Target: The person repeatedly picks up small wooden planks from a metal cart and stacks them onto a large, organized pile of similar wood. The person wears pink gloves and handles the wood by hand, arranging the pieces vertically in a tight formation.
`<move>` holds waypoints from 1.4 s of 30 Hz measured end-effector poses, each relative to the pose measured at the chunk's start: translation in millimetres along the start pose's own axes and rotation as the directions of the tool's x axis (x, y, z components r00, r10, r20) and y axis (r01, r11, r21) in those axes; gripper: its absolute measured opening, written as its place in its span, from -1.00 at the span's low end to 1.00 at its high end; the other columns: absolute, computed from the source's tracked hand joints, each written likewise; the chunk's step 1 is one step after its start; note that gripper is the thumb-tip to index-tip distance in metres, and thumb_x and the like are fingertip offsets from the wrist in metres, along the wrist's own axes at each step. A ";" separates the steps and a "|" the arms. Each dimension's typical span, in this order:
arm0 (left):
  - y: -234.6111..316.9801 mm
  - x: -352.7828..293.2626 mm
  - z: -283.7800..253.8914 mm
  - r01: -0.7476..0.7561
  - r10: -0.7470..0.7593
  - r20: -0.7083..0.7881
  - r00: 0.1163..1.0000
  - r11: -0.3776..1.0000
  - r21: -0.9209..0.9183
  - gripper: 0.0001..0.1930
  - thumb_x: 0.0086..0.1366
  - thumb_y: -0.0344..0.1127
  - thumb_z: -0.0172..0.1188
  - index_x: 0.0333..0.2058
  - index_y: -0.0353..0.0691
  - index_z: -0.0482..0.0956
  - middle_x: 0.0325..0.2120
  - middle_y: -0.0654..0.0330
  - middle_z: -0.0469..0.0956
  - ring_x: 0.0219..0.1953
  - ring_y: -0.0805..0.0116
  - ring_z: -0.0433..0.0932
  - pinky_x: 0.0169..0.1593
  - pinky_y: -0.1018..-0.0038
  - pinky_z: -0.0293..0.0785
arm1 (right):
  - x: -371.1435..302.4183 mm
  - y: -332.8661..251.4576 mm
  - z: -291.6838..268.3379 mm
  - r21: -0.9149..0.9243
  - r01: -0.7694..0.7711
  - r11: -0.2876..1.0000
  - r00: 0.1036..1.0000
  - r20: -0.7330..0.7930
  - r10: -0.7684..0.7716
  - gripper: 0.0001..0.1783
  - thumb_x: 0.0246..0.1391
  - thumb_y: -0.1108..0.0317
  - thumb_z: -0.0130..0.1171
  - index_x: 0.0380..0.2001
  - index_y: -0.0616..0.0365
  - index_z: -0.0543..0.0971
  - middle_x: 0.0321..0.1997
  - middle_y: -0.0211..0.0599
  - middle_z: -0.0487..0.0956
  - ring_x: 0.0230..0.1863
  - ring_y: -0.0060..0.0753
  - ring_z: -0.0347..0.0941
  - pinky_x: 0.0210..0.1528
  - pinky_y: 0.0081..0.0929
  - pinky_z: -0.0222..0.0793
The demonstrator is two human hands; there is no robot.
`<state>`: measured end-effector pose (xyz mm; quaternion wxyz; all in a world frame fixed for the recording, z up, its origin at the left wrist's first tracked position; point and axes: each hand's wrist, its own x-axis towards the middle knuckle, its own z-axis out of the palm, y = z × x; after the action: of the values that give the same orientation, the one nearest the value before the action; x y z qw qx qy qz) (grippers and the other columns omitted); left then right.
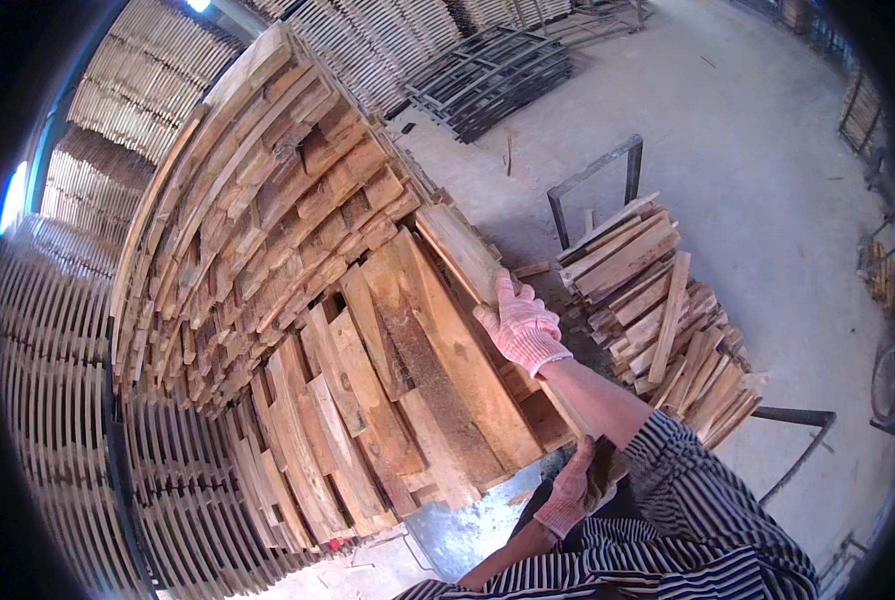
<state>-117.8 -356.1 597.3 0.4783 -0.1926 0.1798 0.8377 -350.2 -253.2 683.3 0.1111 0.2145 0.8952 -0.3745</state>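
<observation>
1) The person stands at the near side of the stack (438, 430), a large mass of rough wooden planks, taller on its left and far side and lower toward the person

2) The board (453, 245) lies along the right edge of the stack, at a slant, its far end on the upper planks; it seems to run on beneath the right forearm toward the person

3) The right hand (523, 322), in a pink and white knitted glove, is at the right edge of the stack; its fingers are closed on the board, the thumb set apart on the left

4) The left hand (570, 490), gloved alike, is at the near right corner of the stack, beside what looks like the board's near end; its fingers are mostly hidden, so how far they close cannot be told

5) Both arms wear a striped shirt (708, 500), and bare wrists show above the gloves

6) Right of the stack sits a smaller pile (633, 270) of loose wood, with a dark metal frame (636, 165) upright behind it

7) Beyond the stack lie dark metal racks (493, 80) on the pale floor (758, 150)

8) Left of the stack stand rows of slats (58, 350)
</observation>
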 end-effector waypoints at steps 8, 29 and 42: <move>25.3 -4.8 19.7 0.119 -0.095 -0.226 0.970 0.988 0.098 -0.51 0.46 -0.07 0.17 0.21 -0.25 0.41 0.15 0.09 0.52 0.17 0.16 0.53 0.26 0.21 0.49 | -9.4 -29.3 -1.2 -0.097 -0.010 0.995 0.999 0.035 0.014 -0.12 0.20 -0.22 0.15 0.47 -0.17 0.15 0.27 0.17 0.39 0.28 0.18 0.39 0.23 0.09 0.34; 41.3 -38.5 16.6 0.246 -0.238 -0.109 0.965 0.967 0.064 -0.22 0.34 0.41 -0.02 0.25 -0.13 0.30 0.16 0.01 0.45 0.17 -0.01 0.50 0.20 0.01 0.47 | -1.0 7.5 1.9 -0.174 0.280 0.944 0.936 0.268 -0.228 -0.15 0.37 -0.07 -0.05 0.54 -0.22 -0.18 0.13 0.19 0.53 0.09 0.09 0.56 0.07 -0.10 0.48; 66.2 -41.8 12.6 0.183 -0.142 -0.134 0.981 0.910 0.371 -0.14 0.34 0.46 -0.05 0.23 -0.26 0.34 0.07 -0.01 0.47 0.09 0.08 0.50 0.18 0.10 0.47 | 58.0 25.6 1.1 -0.229 0.500 0.835 0.866 0.139 -0.480 -0.03 0.30 -0.28 -0.08 0.50 0.10 -0.09 0.11 0.38 0.50 0.10 0.25 0.53 -0.08 -0.08 0.55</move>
<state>-157.8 -412.2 636.6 0.5648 -0.1535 0.3474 0.7327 -389.4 -220.5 645.8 0.0724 -0.0526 0.9561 -0.2790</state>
